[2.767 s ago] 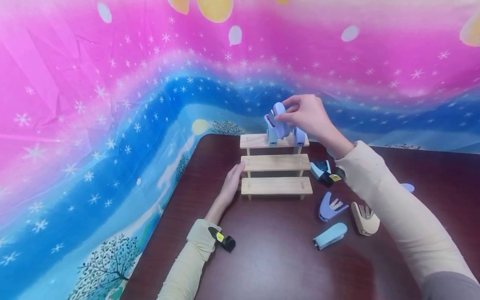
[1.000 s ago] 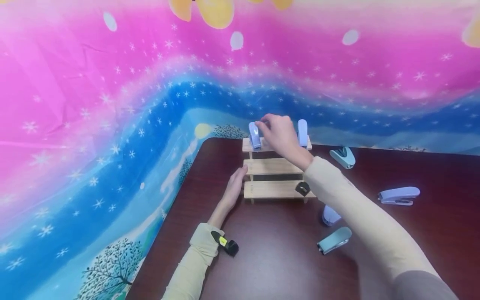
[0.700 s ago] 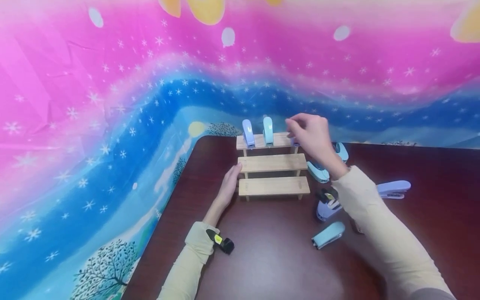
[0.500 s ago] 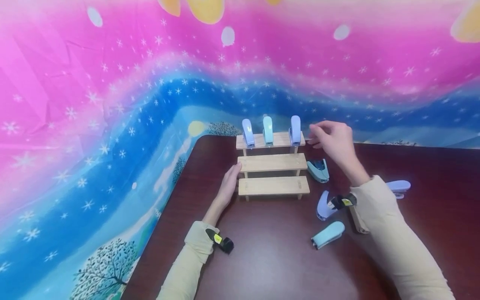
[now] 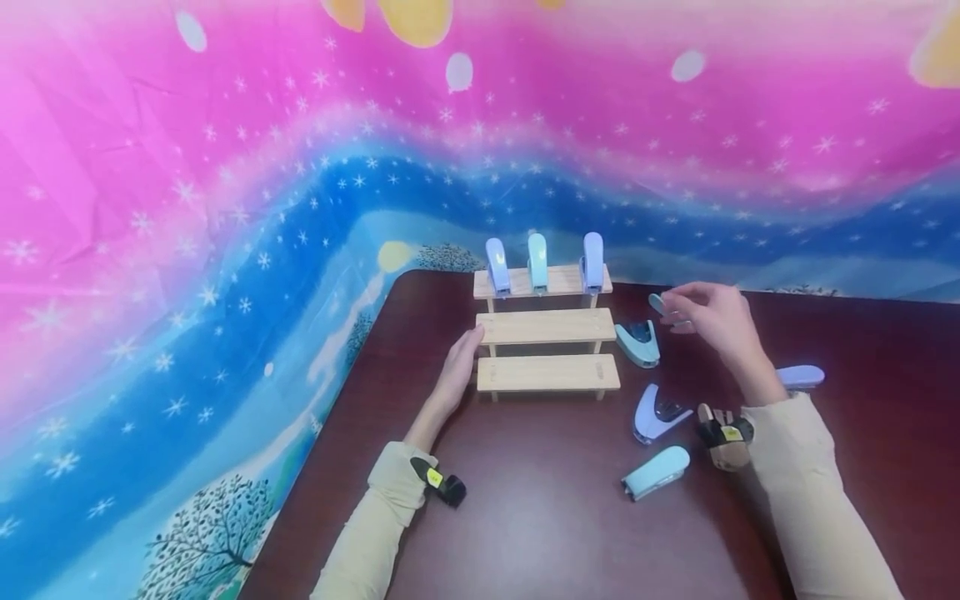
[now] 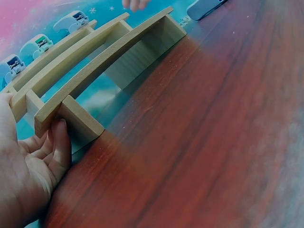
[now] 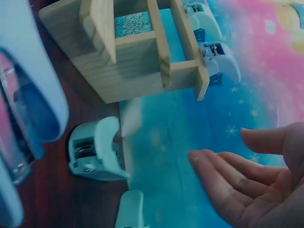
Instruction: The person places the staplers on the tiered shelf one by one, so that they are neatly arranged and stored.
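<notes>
My left hand [image 5: 456, 371] grips the left side of a three-tier wooden stand [image 5: 545, 326]; in the left wrist view its fingertips curl against the lowest tier's leg. On the top tier stand a lavender stapler [image 5: 497, 267] at the left, a teal stapler [image 5: 537, 262] beside it and another lavender stapler [image 5: 592, 262] at the right. My right hand [image 5: 716, 325] hovers right of the stand, near a teal stapler [image 5: 656, 302] that it partly hides in the head view. The right wrist view shows the thumb and fingers [image 7: 213, 175] apart, holding nothing.
Right of the stand lie a splayed teal stapler [image 5: 637, 350], a splayed lavender stapler [image 5: 647, 414] and a closed teal stapler [image 5: 656, 472]. A beige stapler [image 5: 727, 456] sits partly behind the wrist camera. Farther right is a lavender stapler [image 5: 806, 377]. A patterned cloth [image 5: 300, 192] hangs behind the table.
The lavender stapler my right hand held over the stand now stands at the top tier's left. That hand has let go and moved right and down. My left hand stays put.
</notes>
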Motion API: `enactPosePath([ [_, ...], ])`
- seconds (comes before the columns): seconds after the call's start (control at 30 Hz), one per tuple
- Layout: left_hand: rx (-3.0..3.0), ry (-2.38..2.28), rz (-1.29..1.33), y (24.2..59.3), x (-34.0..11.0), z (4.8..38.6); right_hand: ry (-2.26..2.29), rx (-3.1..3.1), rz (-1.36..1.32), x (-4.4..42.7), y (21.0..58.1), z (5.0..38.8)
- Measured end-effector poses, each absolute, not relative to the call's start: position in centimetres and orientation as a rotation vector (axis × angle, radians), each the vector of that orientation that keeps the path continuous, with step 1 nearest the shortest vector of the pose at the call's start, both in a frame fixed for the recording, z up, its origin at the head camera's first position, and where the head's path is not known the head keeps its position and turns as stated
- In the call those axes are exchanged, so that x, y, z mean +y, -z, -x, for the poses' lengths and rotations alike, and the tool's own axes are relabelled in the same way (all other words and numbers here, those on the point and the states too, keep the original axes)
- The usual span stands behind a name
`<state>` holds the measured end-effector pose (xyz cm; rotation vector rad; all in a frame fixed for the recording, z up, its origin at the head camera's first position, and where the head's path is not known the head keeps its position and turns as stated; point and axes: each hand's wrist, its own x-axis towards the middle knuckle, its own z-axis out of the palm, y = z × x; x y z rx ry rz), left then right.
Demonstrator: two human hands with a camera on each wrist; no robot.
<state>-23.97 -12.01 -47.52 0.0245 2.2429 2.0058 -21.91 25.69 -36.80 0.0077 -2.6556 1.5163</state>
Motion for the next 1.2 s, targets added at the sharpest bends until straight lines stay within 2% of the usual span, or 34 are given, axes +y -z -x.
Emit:
enactPosePath([
  [0.53,2.240,-2.013,-0.030,47.4,-11.7,24.0,-1.259,-3.014,-0.151,25.4,39.0,23.8],
  [0.8,2.209,-2.007,-0.066,47.7,-11.7,23.8,-1.084,-3.052,-0.223,23.5,40.4,23.5],
  [1.2,2.231,-2.007,-0.072,47.4,-12.0,24.0,-0.738,-3.193,-0.203,23.0,41.8,24.6],
])
